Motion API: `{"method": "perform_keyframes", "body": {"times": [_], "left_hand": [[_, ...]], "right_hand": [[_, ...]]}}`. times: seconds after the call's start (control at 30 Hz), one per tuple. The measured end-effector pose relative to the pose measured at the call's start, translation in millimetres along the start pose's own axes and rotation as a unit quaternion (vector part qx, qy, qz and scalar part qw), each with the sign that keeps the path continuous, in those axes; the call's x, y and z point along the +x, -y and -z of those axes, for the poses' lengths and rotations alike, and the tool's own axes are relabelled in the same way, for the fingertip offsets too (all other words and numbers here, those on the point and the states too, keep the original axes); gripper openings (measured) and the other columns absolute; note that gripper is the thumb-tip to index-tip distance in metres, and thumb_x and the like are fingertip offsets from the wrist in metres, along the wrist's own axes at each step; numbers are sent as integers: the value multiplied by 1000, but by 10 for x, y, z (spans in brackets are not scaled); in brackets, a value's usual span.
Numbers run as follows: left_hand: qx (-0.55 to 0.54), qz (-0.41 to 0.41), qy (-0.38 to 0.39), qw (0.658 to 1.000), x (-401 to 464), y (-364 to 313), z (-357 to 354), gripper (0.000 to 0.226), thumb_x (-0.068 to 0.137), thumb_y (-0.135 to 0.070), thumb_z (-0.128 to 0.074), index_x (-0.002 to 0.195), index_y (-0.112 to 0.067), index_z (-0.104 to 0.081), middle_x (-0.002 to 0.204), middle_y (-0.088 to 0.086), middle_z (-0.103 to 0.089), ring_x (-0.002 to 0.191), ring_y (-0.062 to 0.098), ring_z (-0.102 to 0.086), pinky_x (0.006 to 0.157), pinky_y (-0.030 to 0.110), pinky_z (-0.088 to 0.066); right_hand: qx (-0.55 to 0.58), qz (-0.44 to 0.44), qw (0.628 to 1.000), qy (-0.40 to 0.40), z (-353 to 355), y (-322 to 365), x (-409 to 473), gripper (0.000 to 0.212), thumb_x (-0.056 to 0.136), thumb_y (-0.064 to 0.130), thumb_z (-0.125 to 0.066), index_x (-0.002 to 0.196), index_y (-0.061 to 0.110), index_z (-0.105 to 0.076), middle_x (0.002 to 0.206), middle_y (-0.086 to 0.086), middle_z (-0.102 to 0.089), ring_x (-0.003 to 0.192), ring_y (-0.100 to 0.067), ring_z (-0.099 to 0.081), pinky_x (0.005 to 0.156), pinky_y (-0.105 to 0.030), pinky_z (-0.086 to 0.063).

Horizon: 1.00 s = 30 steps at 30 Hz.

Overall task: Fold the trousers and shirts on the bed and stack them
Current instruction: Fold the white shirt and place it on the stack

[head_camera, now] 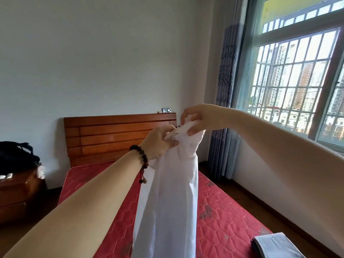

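Both hands, left hand (159, 140) and right hand (197, 118), grip the bunched top of a white garment (171, 202) held up; it hangs straight below them over the red bed (223, 211). Folded clothes (270, 244) lie lower right.

A white garment (171, 192), perhaps a shirt, hangs bunched and upright above the red bed (223, 211), its top gathered. At 4 o'clock, folded grey-and-dark clothes (270, 245) lie stacked on the bed's edge.

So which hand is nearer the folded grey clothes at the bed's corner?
Right. The right hand grips the white garment above them; the left hand holds it farther left.
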<state>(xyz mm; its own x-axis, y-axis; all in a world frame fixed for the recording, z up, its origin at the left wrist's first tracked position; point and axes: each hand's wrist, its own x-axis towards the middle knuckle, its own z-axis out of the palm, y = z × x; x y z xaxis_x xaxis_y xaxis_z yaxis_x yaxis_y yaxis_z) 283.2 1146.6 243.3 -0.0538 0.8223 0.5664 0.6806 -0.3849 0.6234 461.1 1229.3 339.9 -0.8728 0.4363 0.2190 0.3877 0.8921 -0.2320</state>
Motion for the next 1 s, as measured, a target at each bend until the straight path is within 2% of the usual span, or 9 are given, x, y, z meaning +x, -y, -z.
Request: {"method": "perform_keyframes", "body": {"times": [0.07, 0.17, 0.27, 0.37, 0.47, 0.63, 0.77, 0.87, 1.0], "left_hand": [[-13, 11, -2, 1000, -40, 42, 14, 10, 84, -14, -72, 92, -18, -67, 85, -7, -66, 72, -4, -59, 65, 10, -44], [-26, 12, -18, 999, -95, 73, -23, 13, 84, -14, -72, 95, -18, -65, 83, -8, -67, 72, -3, -61, 67, 13, -49], [21, -6, -139, 990, -197, 102, -93, 30, 82, -20, -74, 103, -14, -53, 82, -1, -65, 70, 11, -63, 62, 20, -53], [157, -60, -233, 958, -328, 147, -184, 33, 80, -37, -74, 94, -15, -53, 84, -2, -57, 62, 13, -55, 52, 20, -45], [223, -29, -207, 952, -413, 153, -287, 43, 75, -59, -63, 92, -20, -59, 87, -4, -50, 62, 13, -52, 54, 23, -46], [230, -3, -168, 959, -471, 233, -379, 23, 77, -41, -62, 80, -20, -55, 88, -5, -45, 67, 13, -48, 63, 33, -50], [250, 37, -162, 954, -444, 259, -507, 49, 75, -69, -49, 91, -24, -53, 101, -3, -45, 88, 18, -48, 78, 34, -45], [274, 74, -156, 946, -375, 232, -604, 39, 81, -50, -56, 108, -22, -52, 110, 2, -43, 101, 22, -48, 88, 38, -46], [286, 79, -144, 944, -388, 269, -565, 37, 78, -26, -53, 115, -26, -50, 111, 1, -41, 100, 21, -45, 92, 38, -42]], "right_hand": [[-9, 1, 1000, 28, -50, 25, 57, 19, 74, 37, -78, 88, 43, -66, 86, 19, -65, 77, 4, -61, 68, -18, -53], [-38, 7, 999, 10, -141, 54, 154, 8, 77, 40, -75, 80, 35, -69, 79, 6, -66, 70, -6, -58, 69, -30, -51], [-42, -2, 999, -33, -165, 72, 216, 14, 79, 35, -74, 68, 31, -66, 65, 4, -58, 58, -6, -50, 59, -27, -43], [-30, -25, 998, -54, -182, 98, 268, 16, 78, 31, -73, 66, 26, -65, 63, 4, -55, 57, -8, -49, 55, -25, -43], [-31, -31, 996, -74, -192, 136, 313, 16, 77, 28, -70, 64, 22, -63, 58, 8, -52, 50, -2, -46, 46, -16, -39], [-23, -47, 994, -99, -161, 111, 321, 24, 76, 21, -66, 56, 24, -53, 56, 7, -48, 50, -6, -44, 40, -11, -34], [3, -51, 992, -117, -172, 101, 305, 23, 78, 20, -66, 59, 20, -54, 61, 5, -50, 53, -8, -46, 39, -9, -34], [-1, -47, 993, -107, -188, 133, 289, 21, 79, 19, -65, 62, 18, -54, 64, 4, -50, 55, -9, -46, 43, -13, -37], [-21, -44, 993, -111, -129, 112, 225, 23, 80, 19, -65, 61, 20, -53, 65, 6, -50, 57, -8, -46, 45, -14, -36]]}}
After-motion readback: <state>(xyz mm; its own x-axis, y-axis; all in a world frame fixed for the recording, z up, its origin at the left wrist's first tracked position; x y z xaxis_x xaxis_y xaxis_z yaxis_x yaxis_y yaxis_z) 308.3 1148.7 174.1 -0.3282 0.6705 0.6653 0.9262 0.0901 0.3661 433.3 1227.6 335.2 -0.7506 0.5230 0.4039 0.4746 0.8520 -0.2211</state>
